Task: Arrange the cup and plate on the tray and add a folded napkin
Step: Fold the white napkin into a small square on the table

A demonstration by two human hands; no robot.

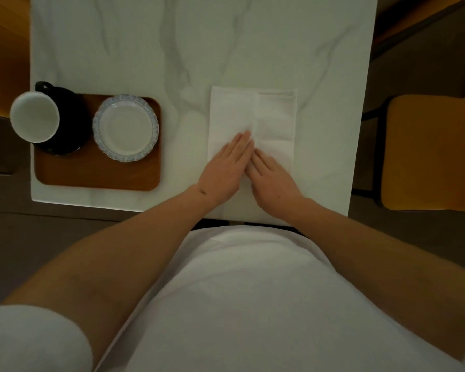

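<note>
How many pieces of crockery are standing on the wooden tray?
2. The black cup stands at the left end of the wooden tray; the blue-rimmed plate sits right of it. Nothing seems hidden.

Open table point(199, 49) beyond the napkin point(274, 116); at left the cup point(35, 120) and plate point(126, 127) (side by side) crowd the tray's point(97, 175) far half.

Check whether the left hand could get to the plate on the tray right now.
Probably yes. The left hand lies flat on the napkin, holding nothing, and only bare table separates it from the plate; the cup stands beyond.
</note>
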